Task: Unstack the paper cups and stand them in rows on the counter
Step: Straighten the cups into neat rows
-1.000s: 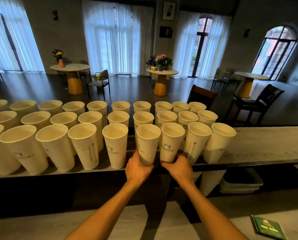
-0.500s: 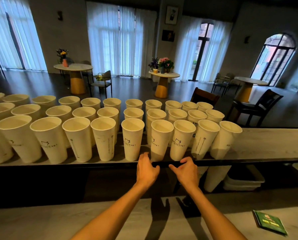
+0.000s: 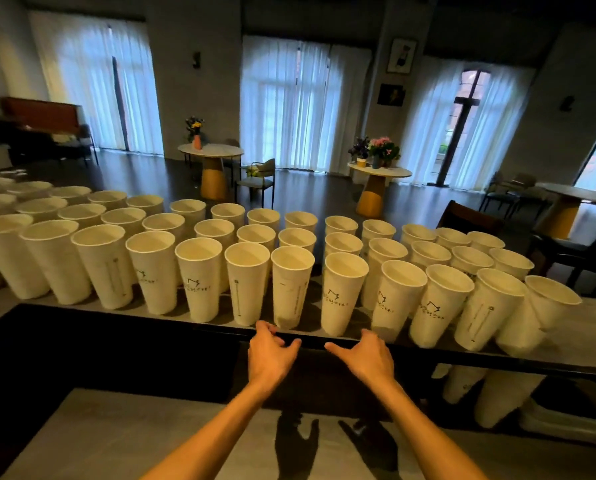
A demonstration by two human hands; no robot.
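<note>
Both hands are empty, left hand (image 3: 272, 355) and right hand (image 3: 366, 355), fingers loosely spread at the desk (image 3: 573, 344) edge. Cups (image 3: 291, 285) stand in three rows. Next probably fetching more stacked cups (image 3: 497, 396) from below right.

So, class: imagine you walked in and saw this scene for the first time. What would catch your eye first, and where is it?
First, the rows of white paper cups standing upright along the counter, filling it from the left edge to past the middle. Next, the two bare hands, left hand and right hand, open at the counter's near edge, holding nothing. Behind, bright curtained windows light the dim room.
</note>
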